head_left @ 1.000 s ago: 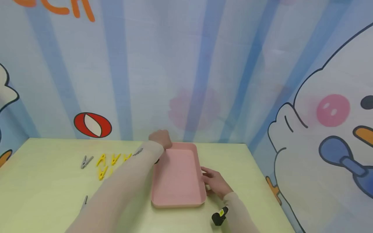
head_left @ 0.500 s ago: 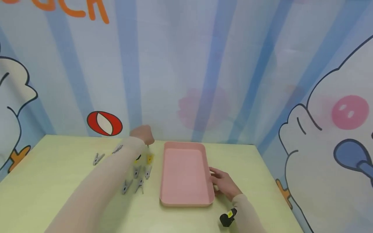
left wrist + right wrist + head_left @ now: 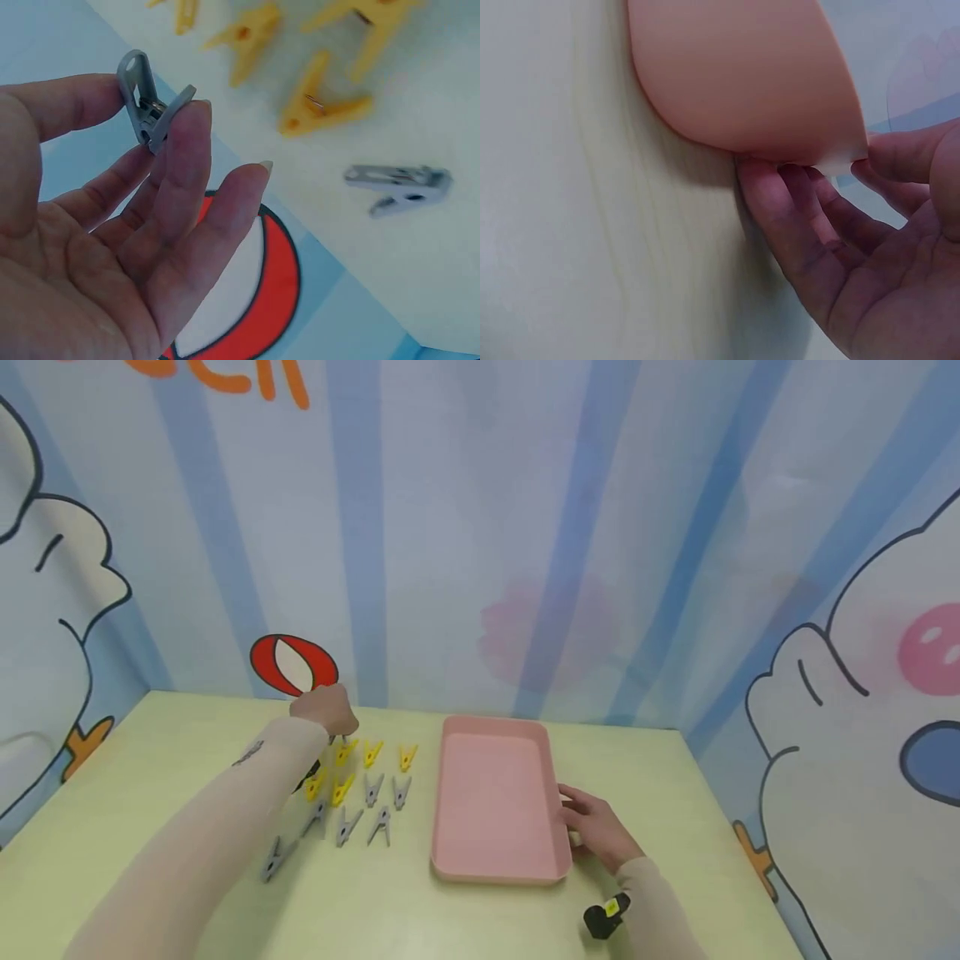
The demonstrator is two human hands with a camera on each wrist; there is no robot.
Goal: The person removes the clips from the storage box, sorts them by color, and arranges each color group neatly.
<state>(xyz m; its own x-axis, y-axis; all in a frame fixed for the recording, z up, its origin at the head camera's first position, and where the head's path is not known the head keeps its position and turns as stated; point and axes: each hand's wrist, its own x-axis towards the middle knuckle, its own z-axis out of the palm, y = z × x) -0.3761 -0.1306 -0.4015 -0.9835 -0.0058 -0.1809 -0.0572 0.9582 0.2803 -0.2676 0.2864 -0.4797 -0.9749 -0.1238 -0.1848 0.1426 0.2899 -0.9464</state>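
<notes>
My left hand [image 3: 326,708] is above the table's far left part, near the back wall. In the left wrist view it pinches a grey clothespin [image 3: 150,105] between thumb and fingertips. Another grey clothespin [image 3: 397,189] lies on the table nearby, beside yellow clothespins [image 3: 322,97]. My right hand [image 3: 598,828] holds the right side of a shallow pink tray [image 3: 501,870]; its thumb and fingertips meet the side wall and rim in the right wrist view. Nothing lies in the tray.
Several yellow clothespins [image 3: 372,753] lie left of the tray, with several grey clothespins [image 3: 380,825] in front of them. One grey clothespin [image 3: 277,858] is close to my left forearm. A printed curtain [image 3: 450,527] hangs behind the pale table [image 3: 420,918].
My left hand has moved left from the tray's far left corner, uncovering clothespins on the table. The view has turned slightly left. My right hand keeps its place on the tray.
</notes>
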